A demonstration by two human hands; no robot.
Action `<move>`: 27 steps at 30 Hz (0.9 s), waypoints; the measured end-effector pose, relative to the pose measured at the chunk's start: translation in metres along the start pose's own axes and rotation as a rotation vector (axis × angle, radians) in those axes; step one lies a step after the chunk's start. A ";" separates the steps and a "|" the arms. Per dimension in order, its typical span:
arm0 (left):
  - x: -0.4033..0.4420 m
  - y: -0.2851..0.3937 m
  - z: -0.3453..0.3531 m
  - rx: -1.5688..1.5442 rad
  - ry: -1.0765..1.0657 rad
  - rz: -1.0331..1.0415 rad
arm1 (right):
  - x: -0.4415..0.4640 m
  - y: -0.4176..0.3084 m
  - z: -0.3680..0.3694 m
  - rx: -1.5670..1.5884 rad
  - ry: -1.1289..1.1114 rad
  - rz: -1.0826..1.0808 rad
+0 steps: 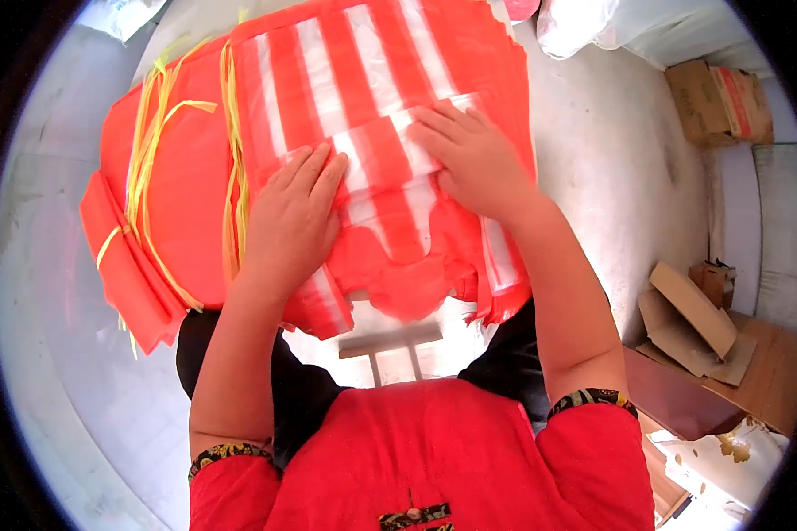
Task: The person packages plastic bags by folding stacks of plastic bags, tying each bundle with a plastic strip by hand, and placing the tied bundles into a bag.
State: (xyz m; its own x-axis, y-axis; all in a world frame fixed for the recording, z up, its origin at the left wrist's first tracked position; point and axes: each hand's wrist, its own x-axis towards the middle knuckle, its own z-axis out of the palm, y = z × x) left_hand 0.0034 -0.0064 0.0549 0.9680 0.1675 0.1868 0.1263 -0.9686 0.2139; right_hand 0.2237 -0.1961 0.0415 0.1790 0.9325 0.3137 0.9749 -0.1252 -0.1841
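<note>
Red-and-white striped plastic bags lie in a broad stack in front of a seated person in a red short-sleeved top, the near edge reaching the dark-trousered knees. Pale floor lies open along the stack's right side, with a closed brown cardboard box well apart at upper right and an open-flapped cardboard box lower down. At the left end, a folded red plastic bundle, bound with a thin yellow strip, sits against the stack, leaving little room on that side.

White bands run lengthwise down the glossy top sheets, crossed near the middle by a folded, striped section. The near part is rumpled, with a rounded cut-out and gathered, uneven edges. Loose yellow plastic strands trail across the plain red area at left.

Both hands rest palm down on the stack, fingers extended and closed around nothing: the left hand at the left end of the folded section, the right hand on its right part, farther from the body. The striped plastic lies beneath and between them.
</note>
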 end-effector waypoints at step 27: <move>0.000 -0.013 0.001 -0.125 -0.091 0.087 | 0.003 -0.033 0.006 0.097 -0.199 -0.041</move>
State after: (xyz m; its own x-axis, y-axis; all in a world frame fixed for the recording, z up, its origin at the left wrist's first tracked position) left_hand 0.0018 0.0063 0.0515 0.9905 0.0611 0.1233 0.0188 -0.9476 0.3189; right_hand 0.1911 -0.1870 0.0435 0.1010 0.9857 0.1348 0.9618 -0.0620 -0.2668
